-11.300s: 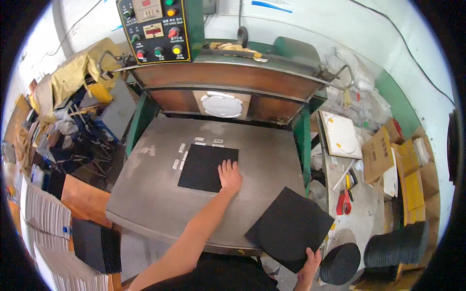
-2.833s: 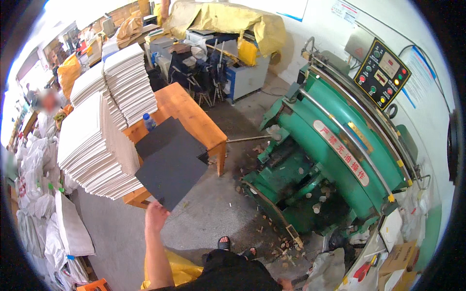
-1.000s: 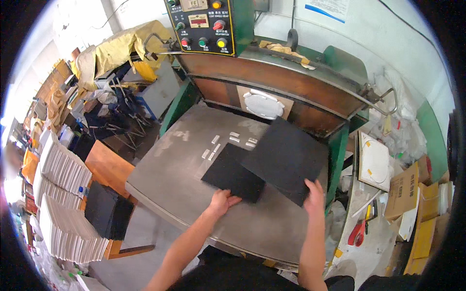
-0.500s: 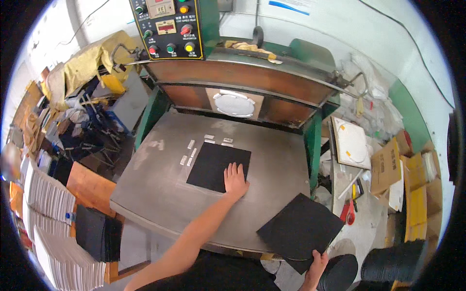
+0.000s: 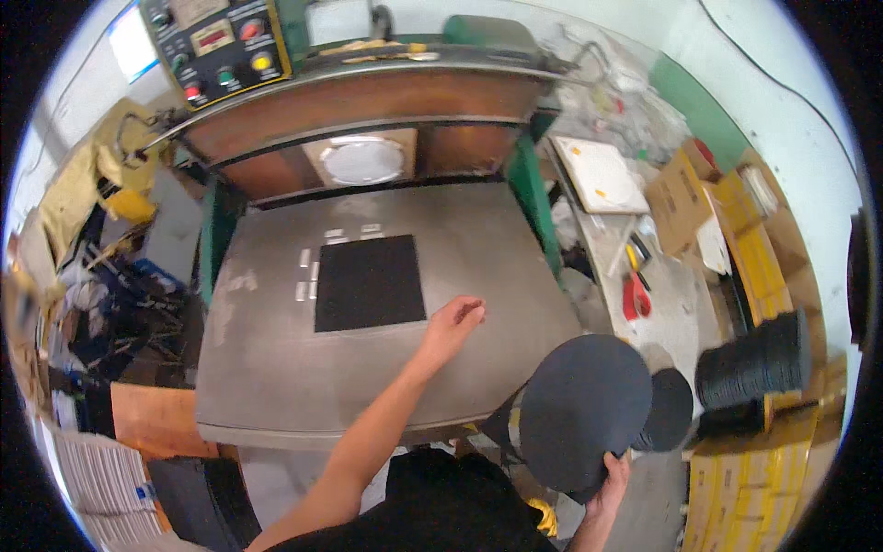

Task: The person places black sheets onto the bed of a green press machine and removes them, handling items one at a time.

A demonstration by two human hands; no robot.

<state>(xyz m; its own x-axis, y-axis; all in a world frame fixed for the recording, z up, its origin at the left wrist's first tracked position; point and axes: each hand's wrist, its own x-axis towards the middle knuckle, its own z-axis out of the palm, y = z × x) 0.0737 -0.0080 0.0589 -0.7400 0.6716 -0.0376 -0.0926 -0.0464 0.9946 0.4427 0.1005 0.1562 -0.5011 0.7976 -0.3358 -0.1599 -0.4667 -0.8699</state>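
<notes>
A black square sheet lies flat on the grey metal bed of a press, its upper and left edges next to several small pale blocks. To the right of that sheet, my left hand hovers over the bed, fingers curled in and nothing visible in them. At the lower right my right hand grips the edge of a round black disc. Another dark piece shows behind the disc's left side; its shape is mostly hidden.
Stacks of black discs stand on the right, near red-handled scissors and cardboard boxes. Behind the bed is the press's brown crossbeam, with a control panel at upper left. White stacks and black sheets fill the lower left.
My left hand has lifted off the square sheet and moved right, its fingers curling. The angular black sheet in my right hand is replaced in view by a round disc. The view has shifted right.
</notes>
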